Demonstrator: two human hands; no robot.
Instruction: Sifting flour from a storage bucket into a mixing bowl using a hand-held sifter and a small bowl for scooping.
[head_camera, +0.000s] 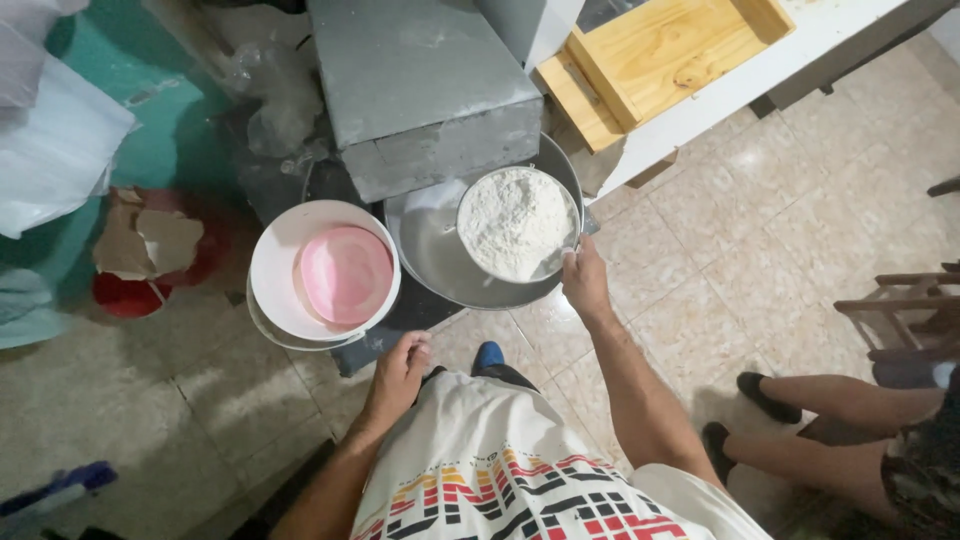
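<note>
My right hand (585, 282) grips the near rim of a round container heaped with white flour (517, 222). That container sits inside a wide metal basin (425, 255) under a grey metal machine housing (425, 90). My left hand (398, 378) hangs lower, fingers curled with nothing in them, just below a white bucket (275, 265) that holds a pink lid or bowl (346, 272).
A wooden tray (665, 55) lies on a white table at top right. Another person's legs and black shoes (770, 400) rest on the tiled floor at right, beside a wooden chair (905, 310). A red tub with torn cardboard (150, 250) stands at left.
</note>
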